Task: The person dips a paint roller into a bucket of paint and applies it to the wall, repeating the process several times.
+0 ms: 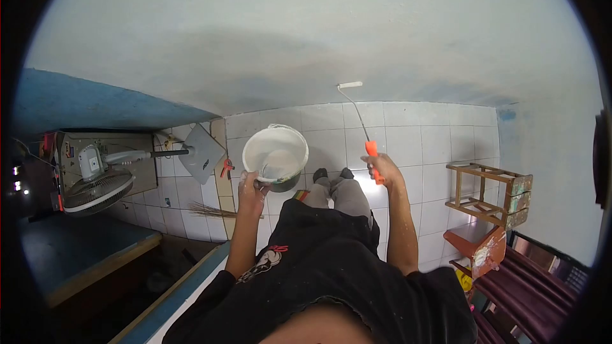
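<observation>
My right hand (382, 169) is wrapped round the orange handle of a paint roller (372, 148). Its thin metal rod reaches up to the white roller sleeve, which lies against the lower part of the pale wall (268, 44). With my left hand (252, 188) I grip the near rim of a bucket (299, 156), fingers closed over the edge. Whitish paint coats the bucket's inside, and its lower outer side looks dark green. White specks of paint show on both my hands and forearms.
A standing fan (99, 188) is at the left, with a twig broom (217, 212) on the white tiled floor (408, 146). On the right are a wooden stool (488, 191) and a paint-spattered orange-brown chair (481, 251). A blue-edged wooden frame (172, 296) borders the lower left.
</observation>
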`<move>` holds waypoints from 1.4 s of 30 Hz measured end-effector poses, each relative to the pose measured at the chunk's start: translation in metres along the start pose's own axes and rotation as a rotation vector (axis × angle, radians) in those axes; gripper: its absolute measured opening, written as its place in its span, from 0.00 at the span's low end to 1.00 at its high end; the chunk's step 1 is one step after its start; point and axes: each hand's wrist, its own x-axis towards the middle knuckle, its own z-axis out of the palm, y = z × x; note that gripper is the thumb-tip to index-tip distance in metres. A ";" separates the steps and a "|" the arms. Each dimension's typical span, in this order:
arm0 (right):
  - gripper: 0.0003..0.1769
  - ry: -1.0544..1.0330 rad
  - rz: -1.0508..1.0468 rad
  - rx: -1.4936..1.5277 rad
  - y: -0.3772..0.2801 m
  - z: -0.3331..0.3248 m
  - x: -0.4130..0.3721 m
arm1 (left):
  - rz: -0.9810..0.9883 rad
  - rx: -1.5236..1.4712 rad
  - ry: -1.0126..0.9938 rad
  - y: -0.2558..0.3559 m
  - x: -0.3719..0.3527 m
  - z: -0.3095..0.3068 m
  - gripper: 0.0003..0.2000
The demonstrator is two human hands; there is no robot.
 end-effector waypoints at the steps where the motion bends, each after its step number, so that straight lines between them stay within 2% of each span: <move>1: 0.13 -0.003 0.008 0.009 -0.008 0.005 -0.010 | -0.019 0.016 -0.032 0.002 0.001 -0.003 0.10; 3: 0.13 0.012 -0.010 0.194 -0.030 0.009 -0.043 | -0.019 0.032 -0.013 0.004 0.006 -0.006 0.11; 6: 0.13 0.051 0.031 0.141 -0.037 0.011 -0.097 | -0.027 0.057 -0.001 0.003 0.005 -0.001 0.12; 8: 0.14 0.063 0.062 0.068 -0.034 0.014 -0.095 | -0.027 0.087 0.002 0.008 0.005 0.003 0.12; 12: 0.18 0.042 0.120 0.061 -0.006 0.004 0.009 | -0.037 0.136 0.053 -0.016 0.036 0.004 0.15; 18: 0.16 0.000 0.203 0.065 0.090 -0.004 0.261 | -0.017 0.185 0.194 -0.080 0.064 -0.005 0.21; 21: 0.17 0.002 0.206 0.106 0.109 0.000 0.310 | -0.006 0.093 0.293 -0.096 0.059 -0.020 0.25; 23: 0.16 -0.008 0.204 0.182 0.108 0.005 0.281 | -0.030 0.043 0.334 -0.096 0.047 -0.027 0.26; 26: 0.15 0.050 0.178 0.060 0.077 0.014 0.200 | -0.069 0.036 0.328 -0.092 0.036 -0.031 0.29; 28: 0.16 0.054 0.200 0.178 0.068 0.018 0.175 | -0.110 0.083 0.304 -0.091 0.036 -0.035 0.28; 31: 0.16 0.012 0.120 0.153 0.120 0.011 0.254 | -0.079 0.056 0.324 -0.094 0.034 -0.027 0.28; 32: 0.17 0.037 0.133 0.113 0.112 0.011 0.272 | -0.076 0.061 0.324 -0.097 0.032 -0.025 0.28; 34: 0.17 0.020 0.114 0.178 0.099 0.007 0.260 | -0.046 0.005 0.297 -0.095 0.033 -0.022 0.27; 35: 0.17 0.015 0.106 0.245 0.092 0.004 0.246 | -0.034 0.019 0.288 -0.086 0.033 -0.024 0.27; 36: 0.16 0.021 0.011 0.112 0.103 -0.004 0.218 | -0.055 0.019 0.291 -0.082 0.029 -0.025 0.27; 37: 0.16 0.026 0.122 0.134 0.073 -0.007 0.160 | -0.082 0.001 0.293 -0.084 0.025 -0.022 0.27; 39: 0.16 0.068 0.129 0.154 0.039 -0.009 0.068 | -0.114 -0.070 0.225 -0.078 0.019 -0.019 0.27; 41: 0.14 0.053 0.143 0.204 0.010 -0.011 0.025 | -0.132 0.001 0.186 -0.067 0.019 -0.009 0.27; 42: 0.14 0.052 0.141 0.207 0.011 -0.014 0.031 | -0.120 0.007 0.159 -0.066 0.020 -0.008 0.27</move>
